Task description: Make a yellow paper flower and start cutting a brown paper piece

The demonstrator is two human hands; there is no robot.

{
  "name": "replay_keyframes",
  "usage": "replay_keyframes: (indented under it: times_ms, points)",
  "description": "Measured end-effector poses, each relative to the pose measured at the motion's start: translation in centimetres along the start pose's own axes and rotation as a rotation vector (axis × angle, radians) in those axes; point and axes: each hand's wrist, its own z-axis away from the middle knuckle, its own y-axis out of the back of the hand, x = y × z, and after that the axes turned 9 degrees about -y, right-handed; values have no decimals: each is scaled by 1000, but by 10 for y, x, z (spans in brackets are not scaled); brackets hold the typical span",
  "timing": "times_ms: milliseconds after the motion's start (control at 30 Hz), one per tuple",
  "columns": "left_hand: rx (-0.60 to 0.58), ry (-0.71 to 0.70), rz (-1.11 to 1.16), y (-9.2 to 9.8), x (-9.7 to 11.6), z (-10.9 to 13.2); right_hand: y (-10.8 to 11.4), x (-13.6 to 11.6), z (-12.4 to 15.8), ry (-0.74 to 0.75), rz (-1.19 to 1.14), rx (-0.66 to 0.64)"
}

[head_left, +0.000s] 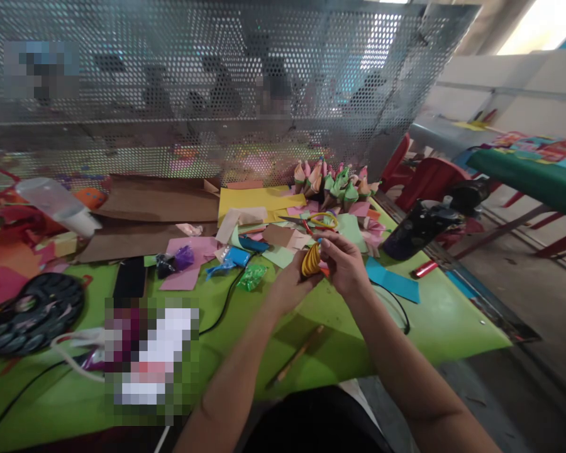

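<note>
Over the green table (429, 321), my left hand (292, 283) is closed around a small yellow piece (311, 260) with dark ridges, like a coil. My right hand (343, 264) pinches at its upper right side, where a bit of blue shows; the fingertips partly hide what they grip. Just beyond my hands lie scissors (324, 220) with yellow and red handles, among paper scraps. A thin brush-like stick (295, 357) rests on the table below my hands.
Paper cones (339, 189) stand clustered at the back, beside a yellow sheet (259, 200). A dark bottle (410, 229) stands at right, near a blue paper strip (392, 280). At left are a phone (130, 278), a black palette (35, 311) and a cable (224, 308). A perforated metal panel (193, 107) rises behind.
</note>
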Motion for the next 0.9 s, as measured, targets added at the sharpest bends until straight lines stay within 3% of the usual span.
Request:
replay_keyframes:
  times_ms: [267,400,667,800,900]
  points:
    - [59,-16,-166,5,2,-1,2,4,-2,-1,-37,-50]
    - [28,-8,-224,7,6,-1,2,3,-2,9,-25,-64]
    - [22,-35,-339,6,3,1,4,-1,-1,175,157,70]
    - [80,-62,-292,8,-7,0,6,-8,-1,233,189,119]
    - [179,-141,-204,13,-13,-1,16,-13,5,167,244,64]
